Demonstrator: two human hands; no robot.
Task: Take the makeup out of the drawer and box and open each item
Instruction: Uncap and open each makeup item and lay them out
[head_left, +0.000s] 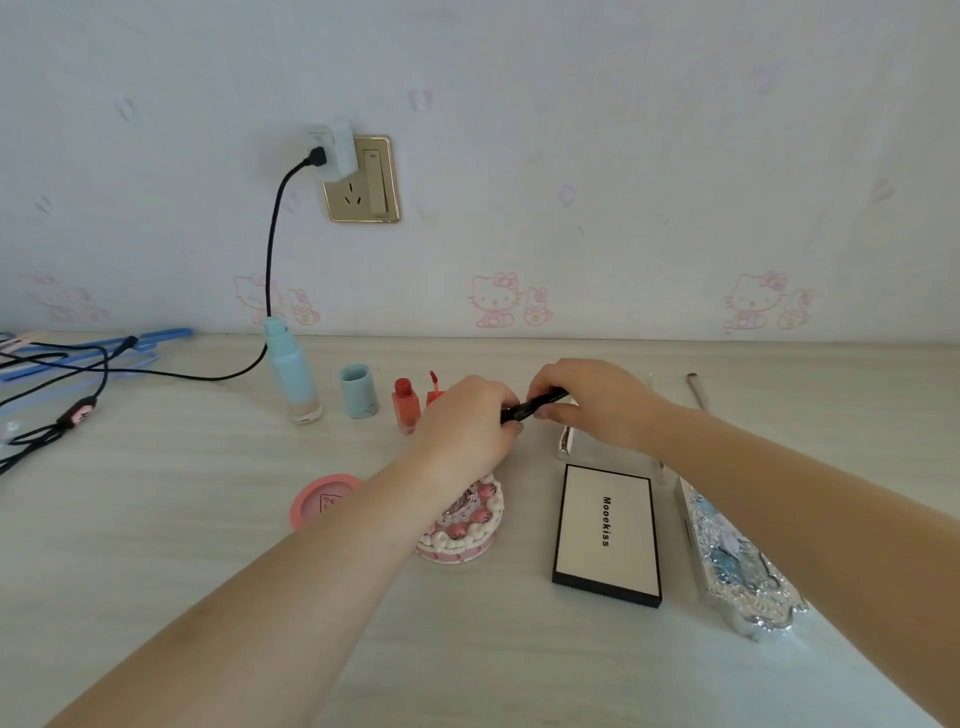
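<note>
Both hands meet over the middle of the desk (156, 519) on a slim black makeup pen (535, 404): the left hand (470, 423) pinches its near end and the right hand (592, 402) curls its fingers round the far end, which reads as the pull-apart of a cap (whether it has parted yet is hidden under the fingers). Some of the job looks done. The pale blue foundation bottle (292, 376) stands uncapped with its blue cap (358, 391) upright just beside it, and the red lip tint bottle (405, 402) stands open with its wand (434, 387) next to it, partly behind the left hand. Still closed, as far as I can judge, are the pink round compact (319, 499), the cake-shaped case (470, 525) under the left forearm, the Mooekiss palette (607, 535) and the ornate silver case (737, 561) along the right forearm. No drawer or box shows, so anything left inside cannot be told.
</note>
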